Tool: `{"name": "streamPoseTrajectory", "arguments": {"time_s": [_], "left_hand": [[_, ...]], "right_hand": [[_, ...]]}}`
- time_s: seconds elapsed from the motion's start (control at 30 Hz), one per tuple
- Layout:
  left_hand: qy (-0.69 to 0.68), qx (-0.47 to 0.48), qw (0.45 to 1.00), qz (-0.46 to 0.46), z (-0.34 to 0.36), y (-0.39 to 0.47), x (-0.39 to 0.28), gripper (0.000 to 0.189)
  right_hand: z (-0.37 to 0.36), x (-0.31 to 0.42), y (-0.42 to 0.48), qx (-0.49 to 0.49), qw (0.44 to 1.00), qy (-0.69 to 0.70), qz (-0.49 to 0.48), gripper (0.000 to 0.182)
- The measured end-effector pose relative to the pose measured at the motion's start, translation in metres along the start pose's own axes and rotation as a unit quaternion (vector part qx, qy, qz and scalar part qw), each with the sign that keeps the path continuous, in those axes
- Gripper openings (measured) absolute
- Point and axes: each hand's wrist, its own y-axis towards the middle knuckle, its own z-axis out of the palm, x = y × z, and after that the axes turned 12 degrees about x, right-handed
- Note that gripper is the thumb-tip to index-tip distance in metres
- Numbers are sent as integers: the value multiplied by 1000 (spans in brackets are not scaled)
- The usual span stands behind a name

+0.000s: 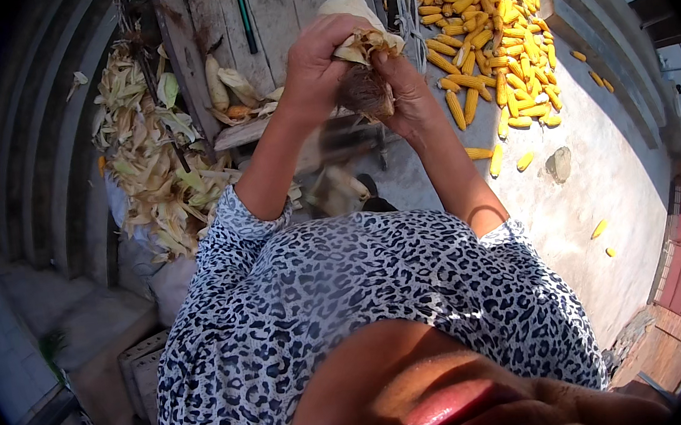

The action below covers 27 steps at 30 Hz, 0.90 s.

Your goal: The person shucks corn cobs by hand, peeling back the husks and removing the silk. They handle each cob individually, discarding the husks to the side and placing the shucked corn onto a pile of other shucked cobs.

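Note:
Both hands grip one ear of corn in its dry husk (pixel 348 7), held up over the near end of a wooden cart bed (pixel 282 5). My left hand (pixel 318 57) is closed around the husk on the left side. On the right side, my right hand (pixel 402 82) pinches the husk, its thumb near the torn edge. Brown corn silk (pixel 364 89) hangs between the hands. The kernels of this ear are hidden. Unhusked ears (pixel 216 83) lie on the boards to the left, by a dark green rod (pixel 245 15).
A heap of stripped husks (pixel 145 153) lies left of the cart. To the right, a large pile of husked yellow corn cobs (pixel 483 26) spreads over the concrete floor (pixel 589 184), with a few loose cobs nearer. Concrete steps (pixel 44 152) rise at the left.

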Motion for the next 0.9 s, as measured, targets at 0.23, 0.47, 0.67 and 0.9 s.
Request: {"name": "streamPoseTrajectory", "arguments": {"time_s": [0.23, 0.47, 0.67, 0.9], "left_hand": [[-201, -162, 966, 16, -45, 25, 28, 20], [-128, -309, 942, 1, -151, 71, 10, 17], [-149, -301, 942, 12, -149, 80, 11, 24], [-241, -75, 936, -244, -49, -41, 26, 40]], "right_hand": [[19, -14, -14, 34, 984, -174, 6, 84], [11, -2, -63, 115, 927, -340, 104, 97], [-15, 8, -67, 39, 939, -337, 54, 95], [-3, 19, -46, -8, 905, -425, -33, 87]]}}
